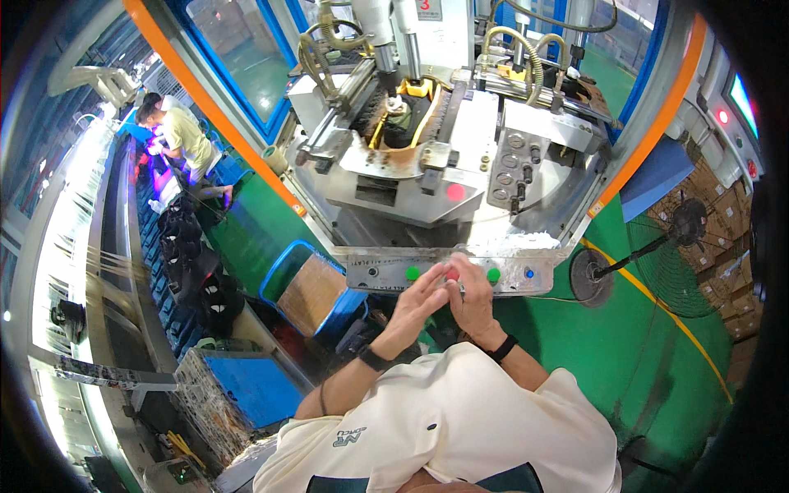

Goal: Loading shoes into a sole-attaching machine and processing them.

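Note:
My left hand (417, 307) is held out in front of my chest, its fingers straight and tilted toward my right hand (472, 301). The right hand's fingers are loosely bent, and the two sets of fingertips nearly meet. I see nothing held in either hand. Just beyond them is the machine's front control panel (386, 273). A red button (452, 274) shows partly between my fingers, with a green button (412, 273) to the left and another green button (494, 274) to the right. Whether my fingertips touch the panel cannot be told.
Behind the panel, the machine's left station (400, 115) holds a dark part among clamps and hoses. A blue-framed stool (304, 292) stands left, beside a conveyor (148, 271) carrying black items. Farther back, a person (185, 135) works there. A black floor fan (686, 222) stands right.

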A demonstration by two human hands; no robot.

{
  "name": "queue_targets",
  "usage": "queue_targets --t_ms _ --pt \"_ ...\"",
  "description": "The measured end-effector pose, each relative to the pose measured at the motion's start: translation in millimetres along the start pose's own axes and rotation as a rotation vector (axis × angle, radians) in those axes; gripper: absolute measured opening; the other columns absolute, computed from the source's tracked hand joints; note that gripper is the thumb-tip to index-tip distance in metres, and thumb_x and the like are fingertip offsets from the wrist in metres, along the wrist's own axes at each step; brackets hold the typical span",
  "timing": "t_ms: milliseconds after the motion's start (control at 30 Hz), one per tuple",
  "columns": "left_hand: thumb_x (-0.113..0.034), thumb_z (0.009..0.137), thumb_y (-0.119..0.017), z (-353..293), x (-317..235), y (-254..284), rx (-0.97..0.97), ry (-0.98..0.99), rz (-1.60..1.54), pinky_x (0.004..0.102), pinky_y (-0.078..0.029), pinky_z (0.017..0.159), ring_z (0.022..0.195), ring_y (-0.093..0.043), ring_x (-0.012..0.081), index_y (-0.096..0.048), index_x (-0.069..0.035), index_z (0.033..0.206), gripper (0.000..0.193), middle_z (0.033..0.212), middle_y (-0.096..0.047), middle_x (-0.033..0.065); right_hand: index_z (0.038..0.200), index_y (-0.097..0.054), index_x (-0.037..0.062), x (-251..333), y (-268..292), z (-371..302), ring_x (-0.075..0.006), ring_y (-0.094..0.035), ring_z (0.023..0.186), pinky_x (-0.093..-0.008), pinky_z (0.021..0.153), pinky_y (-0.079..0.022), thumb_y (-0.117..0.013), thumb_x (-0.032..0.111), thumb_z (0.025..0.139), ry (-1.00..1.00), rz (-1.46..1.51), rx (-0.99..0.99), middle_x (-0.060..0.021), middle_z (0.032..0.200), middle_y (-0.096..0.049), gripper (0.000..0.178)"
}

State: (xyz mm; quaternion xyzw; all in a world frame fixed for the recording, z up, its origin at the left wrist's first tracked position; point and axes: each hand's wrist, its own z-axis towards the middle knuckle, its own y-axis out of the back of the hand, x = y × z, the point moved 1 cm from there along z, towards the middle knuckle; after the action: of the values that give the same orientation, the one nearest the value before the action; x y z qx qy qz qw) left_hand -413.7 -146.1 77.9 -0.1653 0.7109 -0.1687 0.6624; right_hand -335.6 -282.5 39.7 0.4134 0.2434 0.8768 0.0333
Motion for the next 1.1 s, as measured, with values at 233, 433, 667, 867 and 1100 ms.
queue_targets --t_ms 233,433,667,867,1100 --pt "-0.03 0.097 -0.069 66 58 -87 0.126 0.115 0.31 0.0264 -0.045 0.086 0.095 -0.05 0.0089 -0.057 -0.003 0.116 0.035 0.104 -0.057 -0.0001 0.091 -0.068 0.0054 -86 56 -10 -0.036 -0.065 0.084 -0.0482 0.077 -0.05 -0.064 0.021 0.086 0.24 -0.142 -0.249 -0.0133 0.089 -0.068 0.017" --pt "-0.025 0.097 -0.07 100 43 -112 0.312 0.132 0.116 0.0334 -0.043 0.107 0.126 -0.053 0.0161 -0.048 -0.003 0.147 0.059 0.134 -0.06 0.0083 0.085 -0.066 -0.0008 -149 105 -27 -0.0206 -0.064 0.069 -0.0344 0.063 -0.05 -0.051 0.023 0.101 -0.325 0.234 -0.266 -0.0115 0.077 -0.067 0.032" --pt "-0.018 0.099 -0.066 194 -4 -55 -0.144 -0.185 0.28 0.0329 -0.055 0.092 0.103 -0.069 0.0169 -0.067 0.003 0.121 0.031 0.114 -0.072 0.0119 0.092 -0.072 -0.0029 -157 131 -23 -0.0102 -0.066 0.065 -0.0252 0.061 -0.053 -0.06 0.01 0.097 -0.454 0.125 -0.133 -0.0068 0.075 -0.071 0.018" --pt "-0.027 0.096 -0.071 299 2 -34 -0.21 -0.221 0.369 0.0304 -0.058 0.087 0.102 -0.069 0.0185 -0.066 0.006 0.119 0.04 0.114 -0.071 0.0145 0.094 -0.072 -0.002 -141 134 -54 -0.0138 -0.069 0.064 -0.0276 0.061 -0.053 -0.064 0.009 0.092 -0.667 0.14 -0.106 -0.0105 0.075 -0.072 0.014" --pt "-0.04 0.083 -0.083 456 76 -34 -0.527 -0.253 0.684 0.0268 -0.053 0.074 0.081 -0.065 0.0138 -0.068 0.007 0.114 0.058 0.092 -0.072 0.0077 0.098 -0.071 -0.0065 -163 203 -104 -0.0148 -0.068 0.063 -0.0265 0.06 -0.055 -0.063 0.011 0.096 -0.952 0.163 -0.364 -0.0124 0.079 -0.072 0.019"
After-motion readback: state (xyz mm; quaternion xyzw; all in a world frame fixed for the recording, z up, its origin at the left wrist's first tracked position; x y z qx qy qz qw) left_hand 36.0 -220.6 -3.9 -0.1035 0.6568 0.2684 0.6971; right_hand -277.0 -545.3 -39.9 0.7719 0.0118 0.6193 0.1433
